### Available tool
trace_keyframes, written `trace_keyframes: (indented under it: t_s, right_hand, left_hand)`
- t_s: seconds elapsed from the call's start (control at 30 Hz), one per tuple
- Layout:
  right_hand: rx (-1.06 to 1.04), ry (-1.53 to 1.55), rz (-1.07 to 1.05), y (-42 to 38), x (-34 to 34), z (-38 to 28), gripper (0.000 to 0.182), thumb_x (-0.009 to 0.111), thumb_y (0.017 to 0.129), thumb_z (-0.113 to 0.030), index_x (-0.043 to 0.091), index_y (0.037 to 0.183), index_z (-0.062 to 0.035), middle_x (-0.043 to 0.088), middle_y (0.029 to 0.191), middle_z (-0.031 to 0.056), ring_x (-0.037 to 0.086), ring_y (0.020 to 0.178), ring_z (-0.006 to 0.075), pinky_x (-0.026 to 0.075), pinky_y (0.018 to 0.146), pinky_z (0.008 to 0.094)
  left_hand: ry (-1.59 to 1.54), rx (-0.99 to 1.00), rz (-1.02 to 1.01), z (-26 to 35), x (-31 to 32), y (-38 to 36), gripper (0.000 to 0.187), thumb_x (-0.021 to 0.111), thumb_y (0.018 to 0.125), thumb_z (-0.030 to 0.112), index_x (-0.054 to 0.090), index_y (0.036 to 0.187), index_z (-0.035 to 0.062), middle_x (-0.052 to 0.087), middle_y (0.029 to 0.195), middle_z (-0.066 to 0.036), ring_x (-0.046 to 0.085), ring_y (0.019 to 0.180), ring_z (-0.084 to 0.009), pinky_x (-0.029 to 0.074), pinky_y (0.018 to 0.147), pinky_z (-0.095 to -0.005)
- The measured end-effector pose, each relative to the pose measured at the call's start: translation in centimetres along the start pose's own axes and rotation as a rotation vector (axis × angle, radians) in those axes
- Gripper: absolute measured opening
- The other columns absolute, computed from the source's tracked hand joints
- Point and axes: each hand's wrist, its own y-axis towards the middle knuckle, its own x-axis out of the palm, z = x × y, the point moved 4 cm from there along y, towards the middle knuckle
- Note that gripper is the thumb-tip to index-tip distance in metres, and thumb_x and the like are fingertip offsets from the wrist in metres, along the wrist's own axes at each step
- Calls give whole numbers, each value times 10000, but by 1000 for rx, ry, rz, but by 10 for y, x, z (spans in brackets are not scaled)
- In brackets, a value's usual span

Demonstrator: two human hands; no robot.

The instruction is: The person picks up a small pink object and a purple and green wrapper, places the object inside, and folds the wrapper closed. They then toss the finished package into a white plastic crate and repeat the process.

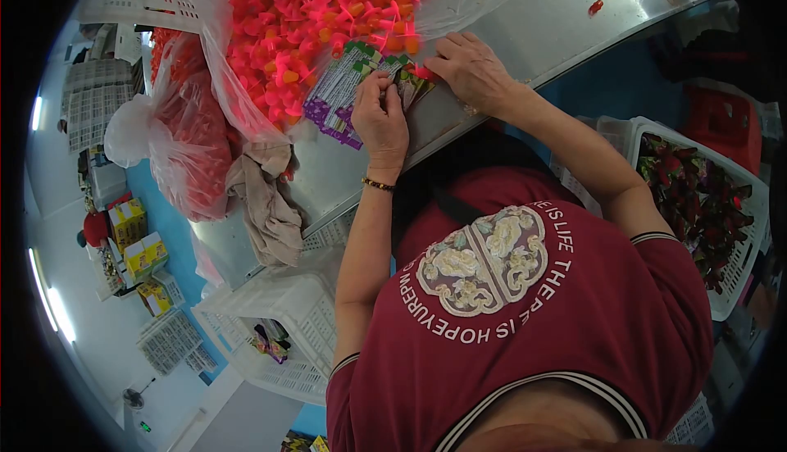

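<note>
My left hand (381, 124), with a beaded bracelet at the wrist, is closed at the edge of a small dark-green printed packet (411, 87). Beside and partly under its fingers lie purple, white and green printed packets (332, 95) on the metal table. My right hand (471, 71) pinches a small red piece (424, 73) at that packet's end. A large heap of glossy pink-red and orange pieces (303, 26) on clear plastic lies just beyond both hands.
A crumpled cloth (266, 210) and a plastic bag of red pieces (193, 149) lie left. White crates stand lower left (303, 321) and right (738, 268), the right one full of dark red packets. A red stool (717, 124) is at right.
</note>
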Motion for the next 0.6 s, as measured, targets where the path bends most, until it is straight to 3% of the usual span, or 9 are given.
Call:
trace_keyframes:
  t_s: [0.2, 0.27, 0.3, 0.37, 0.47, 0.6]
  right_hand:
    - [-114, 61, 48, 10, -3, -8, 216, 548, 837, -120, 644, 1022, -68, 589, 996, 108, 573, 991, 257, 429, 914, 380]
    - [-41, 274, 191, 11, 6, -4, 225, 553, 848, -71, 625, 1060, -49, 602, 981, 123, 587, 962, 286, 451, 888, 385]
    - [-42, 273, 192, 12, 5, -6, 225, 553, 848, -71, 625, 1060, -49, 602, 981, 123, 587, 962, 286, 451, 888, 385]
    - [151, 615, 87, 13, 7, -2, 289, 557, 842, -9, 589, 1129, -16, 628, 944, 150, 613, 898, 318, 488, 830, 382]
    - [258, 797, -2, 14, 16, -2, 357, 577, 819, 16, 557, 1175, 12, 638, 883, 165, 627, 820, 323, 507, 765, 376]
    - [197, 803, 82, 14, 28, -6, 342, 603, 817, -24, 580, 1156, 17, 648, 884, 162, 634, 805, 294, 501, 753, 372]
  left_hand:
    - [3, 89, -34, 8, 0, -1, 76, 610, 815, -26, 596, 884, 2, 656, 995, -121, 638, 891, -291, 510, 766, -357]
    - [-6, 109, -50, 10, -2, -1, 86, 607, 814, -33, 598, 893, -1, 655, 994, -125, 638, 897, -293, 511, 772, -355]
    - [-13, 144, -47, 12, -3, 0, 89, 605, 815, -37, 599, 897, -5, 654, 991, -129, 638, 897, -291, 510, 775, -353]
    - [-19, 180, -43, 16, -6, 0, 91, 604, 816, -41, 600, 901, -8, 653, 988, -133, 638, 896, -290, 510, 778, -351]
    - [-73, 158, -11, 18, -7, 0, 86, 606, 819, -43, 599, 900, -14, 652, 984, -136, 635, 888, -285, 508, 774, -346]
    - [-72, 155, 17, 19, -10, 1, 73, 608, 826, -41, 597, 893, -13, 651, 971, -126, 629, 866, -270, 505, 767, -333]
